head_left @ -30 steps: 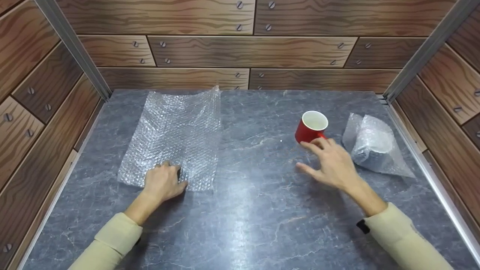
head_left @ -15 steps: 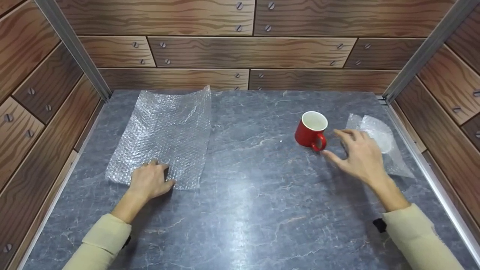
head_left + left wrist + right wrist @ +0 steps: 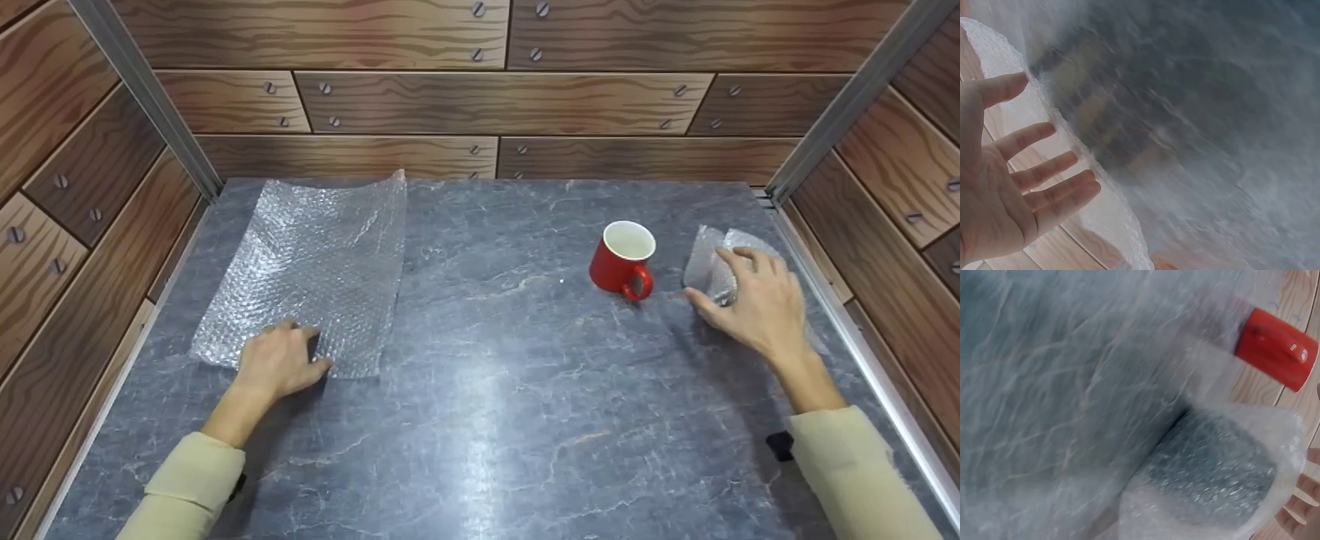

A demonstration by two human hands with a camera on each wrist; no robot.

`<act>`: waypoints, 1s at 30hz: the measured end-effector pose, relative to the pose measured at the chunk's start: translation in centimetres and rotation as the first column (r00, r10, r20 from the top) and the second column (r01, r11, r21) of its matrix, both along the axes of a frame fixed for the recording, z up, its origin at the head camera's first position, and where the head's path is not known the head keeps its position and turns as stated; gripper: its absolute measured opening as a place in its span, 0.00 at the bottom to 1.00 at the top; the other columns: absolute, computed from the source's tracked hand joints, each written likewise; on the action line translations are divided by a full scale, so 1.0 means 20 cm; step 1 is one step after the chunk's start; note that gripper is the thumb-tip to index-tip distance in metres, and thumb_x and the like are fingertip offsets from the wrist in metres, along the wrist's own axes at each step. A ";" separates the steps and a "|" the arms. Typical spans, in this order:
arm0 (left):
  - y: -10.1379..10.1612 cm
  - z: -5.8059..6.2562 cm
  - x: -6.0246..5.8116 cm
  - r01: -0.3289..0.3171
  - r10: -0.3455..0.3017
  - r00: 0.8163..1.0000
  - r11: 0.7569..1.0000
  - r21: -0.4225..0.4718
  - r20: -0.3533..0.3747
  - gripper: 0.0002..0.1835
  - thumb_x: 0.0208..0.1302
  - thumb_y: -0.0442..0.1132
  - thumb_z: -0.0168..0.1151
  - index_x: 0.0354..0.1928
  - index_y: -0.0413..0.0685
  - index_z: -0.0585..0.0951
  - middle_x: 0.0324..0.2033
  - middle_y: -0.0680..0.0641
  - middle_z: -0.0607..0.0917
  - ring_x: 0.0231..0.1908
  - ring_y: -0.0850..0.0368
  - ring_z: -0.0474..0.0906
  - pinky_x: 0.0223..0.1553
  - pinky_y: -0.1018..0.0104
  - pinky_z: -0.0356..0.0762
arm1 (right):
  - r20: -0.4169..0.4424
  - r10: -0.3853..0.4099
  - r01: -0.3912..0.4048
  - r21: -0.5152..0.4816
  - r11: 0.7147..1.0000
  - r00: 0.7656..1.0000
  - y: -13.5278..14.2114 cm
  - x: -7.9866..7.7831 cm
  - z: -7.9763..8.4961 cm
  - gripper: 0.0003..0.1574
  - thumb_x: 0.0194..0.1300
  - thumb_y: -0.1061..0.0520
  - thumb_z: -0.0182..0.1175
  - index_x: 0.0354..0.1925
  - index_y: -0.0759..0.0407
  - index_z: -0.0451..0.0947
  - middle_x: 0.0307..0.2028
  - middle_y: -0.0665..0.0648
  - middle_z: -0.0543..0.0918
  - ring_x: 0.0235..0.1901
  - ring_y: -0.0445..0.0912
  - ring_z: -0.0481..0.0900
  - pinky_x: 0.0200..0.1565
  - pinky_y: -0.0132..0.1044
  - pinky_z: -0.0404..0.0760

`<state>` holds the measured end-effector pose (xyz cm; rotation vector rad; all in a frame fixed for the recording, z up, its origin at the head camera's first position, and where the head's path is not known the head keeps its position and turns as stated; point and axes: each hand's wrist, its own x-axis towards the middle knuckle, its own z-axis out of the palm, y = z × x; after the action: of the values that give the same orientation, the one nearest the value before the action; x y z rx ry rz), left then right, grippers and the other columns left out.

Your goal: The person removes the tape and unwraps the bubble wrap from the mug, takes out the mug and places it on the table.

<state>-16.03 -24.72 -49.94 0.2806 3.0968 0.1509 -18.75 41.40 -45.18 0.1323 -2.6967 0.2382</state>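
A flat sheet of bubble wrap (image 3: 322, 255) lies on the left side of the table. My left hand (image 3: 277, 360) rests on its near edge; in the left wrist view the fingers (image 3: 1053, 169) look spread and loosely straight. To the right of the middle, a red mug (image 3: 619, 264) with a white inside stands upright, its handle facing me. My right hand (image 3: 761, 307) is over a bubble-wrapped bundle (image 3: 703, 256), fingers apart and gently bent, with no grip visible. The hand hides much of the bundle, and what it contains is unclear.
The grey marbled table (image 3: 480, 420) is bordered by wood-patterned walls (image 3: 502, 101). A metal rail (image 3: 877, 382) runs along the table's right edge, close to the bundle.
My left hand has slid to the left, and the bubble wrap sheet has shifted with it. My right hand has moved from beside the mug rightward to the bundle. The mug stayed put.
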 end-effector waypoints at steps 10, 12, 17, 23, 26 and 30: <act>-0.07 -0.01 0.00 -0.015 0.015 1.000 0.999 0.035 0.003 0.34 0.60 0.56 0.69 0.64 0.44 0.83 0.58 0.26 0.83 0.47 0.24 0.84 0.41 0.32 0.86 | 0.101 -0.166 0.172 -0.058 0.983 0.981 0.08 -0.02 -0.02 0.60 0.57 0.26 0.69 0.72 0.63 0.68 0.67 0.77 0.70 0.64 0.76 0.68 0.60 0.74 0.71; -0.08 -0.01 0.00 -0.018 0.018 1.000 0.999 0.041 0.006 0.33 0.60 0.56 0.69 0.64 0.44 0.83 0.58 0.26 0.83 0.48 0.24 0.84 0.42 0.32 0.86 | 0.135 -0.181 0.190 -0.059 0.980 0.974 0.09 -0.02 -0.02 0.62 0.58 0.24 0.68 0.74 0.62 0.66 0.69 0.78 0.68 0.66 0.77 0.67 0.61 0.74 0.70; -0.11 -0.02 0.00 -0.026 0.025 1.000 0.999 0.045 0.010 0.33 0.61 0.56 0.69 0.64 0.44 0.83 0.58 0.26 0.82 0.47 0.24 0.84 0.41 0.32 0.85 | 0.198 -0.200 0.218 -0.070 0.974 0.960 0.10 -0.03 -0.02 0.67 0.58 0.20 0.65 0.78 0.61 0.61 0.71 0.79 0.64 0.66 0.78 0.65 0.60 0.77 0.70; -0.15 -0.02 0.00 -0.044 0.042 0.999 0.997 0.065 0.028 0.34 0.62 0.55 0.67 0.65 0.42 0.81 0.58 0.26 0.82 0.49 0.23 0.82 0.43 0.30 0.84 | 0.228 -0.211 0.234 -0.077 0.969 0.951 0.11 -0.04 -0.02 0.71 0.58 0.18 0.63 0.79 0.62 0.59 0.71 0.82 0.62 0.65 0.81 0.65 0.57 0.80 0.72; -0.17 -0.02 0.00 -0.050 0.048 0.998 0.996 0.067 0.034 0.34 0.62 0.54 0.67 0.66 0.42 0.80 0.59 0.25 0.81 0.51 0.22 0.82 0.46 0.28 0.83 | 0.255 -0.224 0.252 -0.084 0.964 0.941 0.12 -0.04 -0.02 0.73 0.57 0.17 0.63 0.80 0.63 0.56 0.72 0.84 0.60 0.65 0.82 0.63 0.56 0.81 0.72; -0.20 -0.03 0.00 -0.061 0.060 0.998 0.996 0.062 0.032 0.34 0.62 0.54 0.66 0.66 0.41 0.80 0.60 0.25 0.80 0.53 0.21 0.80 0.47 0.27 0.82 | 0.294 -0.238 0.283 -0.121 0.952 0.926 0.13 -0.05 -0.02 0.76 0.56 0.17 0.64 0.82 0.61 0.52 0.74 0.84 0.56 0.67 0.84 0.61 0.57 0.85 0.69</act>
<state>-16.00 -28.64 -50.48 0.1843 3.0755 0.2518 -19.80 43.96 -45.58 -0.3328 -2.9143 0.4178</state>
